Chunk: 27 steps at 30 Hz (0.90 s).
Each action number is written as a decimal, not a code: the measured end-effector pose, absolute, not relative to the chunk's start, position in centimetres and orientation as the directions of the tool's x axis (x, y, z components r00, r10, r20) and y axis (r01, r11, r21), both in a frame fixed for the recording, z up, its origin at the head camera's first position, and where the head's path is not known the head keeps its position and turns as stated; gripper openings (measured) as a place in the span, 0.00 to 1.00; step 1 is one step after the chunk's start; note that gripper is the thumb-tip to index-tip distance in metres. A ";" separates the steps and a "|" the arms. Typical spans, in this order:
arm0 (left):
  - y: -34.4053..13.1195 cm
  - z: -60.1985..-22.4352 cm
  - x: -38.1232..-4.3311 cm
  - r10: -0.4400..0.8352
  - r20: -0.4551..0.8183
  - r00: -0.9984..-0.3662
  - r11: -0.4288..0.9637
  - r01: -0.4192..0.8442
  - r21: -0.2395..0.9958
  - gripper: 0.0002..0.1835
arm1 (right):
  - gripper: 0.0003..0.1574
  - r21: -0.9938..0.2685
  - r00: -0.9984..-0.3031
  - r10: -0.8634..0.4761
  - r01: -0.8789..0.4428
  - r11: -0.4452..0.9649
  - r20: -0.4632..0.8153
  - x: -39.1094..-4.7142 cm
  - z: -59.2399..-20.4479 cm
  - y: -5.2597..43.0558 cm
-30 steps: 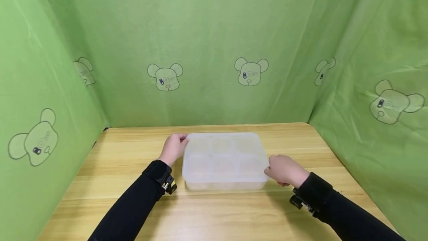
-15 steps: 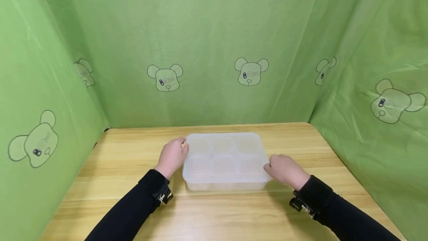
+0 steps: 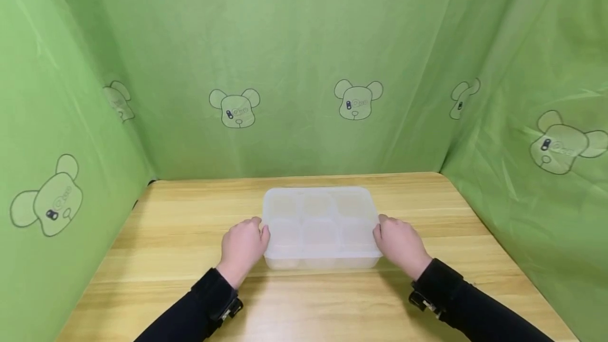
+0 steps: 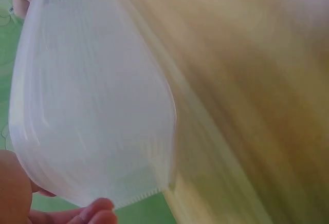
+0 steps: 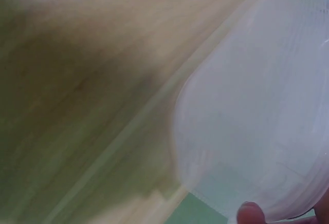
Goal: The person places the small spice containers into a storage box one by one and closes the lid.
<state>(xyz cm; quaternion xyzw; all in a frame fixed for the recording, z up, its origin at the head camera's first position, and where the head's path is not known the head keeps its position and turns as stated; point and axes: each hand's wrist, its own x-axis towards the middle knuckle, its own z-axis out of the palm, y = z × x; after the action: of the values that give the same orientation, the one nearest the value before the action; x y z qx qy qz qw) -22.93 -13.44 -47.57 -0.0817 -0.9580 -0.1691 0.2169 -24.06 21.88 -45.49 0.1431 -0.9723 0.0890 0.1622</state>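
A translucent white plastic storage box (image 3: 320, 226) with a lid sits on the wooden table, and several compartments show through its top. My left hand (image 3: 243, 249) grips its left side, thumb along the lid's edge. In the left wrist view, fingertips (image 4: 103, 212) curl at the lower edge of the box (image 4: 97, 95). On the opposite side, my right hand (image 3: 402, 244) holds the right edge with the thumb near the lid. One fingertip (image 5: 250, 213) shows against the box (image 5: 241, 111) in the right wrist view; the other fingers are mostly hidden.
Wood-grain table (image 3: 313, 305) surface surrounds the box. Green cloth (image 3: 294, 41) printed with bear heads hangs behind the table and on both sides. Dark sleeves and wrist cameras (image 3: 233, 307) stand near each hand.
My left hand has slid from the box's far left corner toward me along its left side. The right hand has shifted slightly away from me. The box has hardly moved.
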 end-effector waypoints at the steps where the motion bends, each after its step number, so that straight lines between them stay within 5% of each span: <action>1: -13.4 -47.6 -22.8 0.085 0.447 -0.891 0.928 0.234 0.290 0.13 | 0.14 -0.124 -0.904 -0.250 -0.309 0.943 0.348 -24.1 -45.5 21.9; 27: -12.7 -47.8 -22.6 0.063 0.496 -0.866 0.909 0.256 0.330 0.09 | 0.16 -0.101 -0.905 -0.268 -0.316 0.943 0.329 -24.6 -45.5 21.7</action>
<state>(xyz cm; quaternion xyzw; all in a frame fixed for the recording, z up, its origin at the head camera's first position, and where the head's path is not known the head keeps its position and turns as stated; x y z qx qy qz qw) -22.64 -12.71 -47.79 -0.0843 -0.9457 -0.1965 0.2449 -24.60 21.69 -45.54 0.1500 -0.9731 0.0760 0.1574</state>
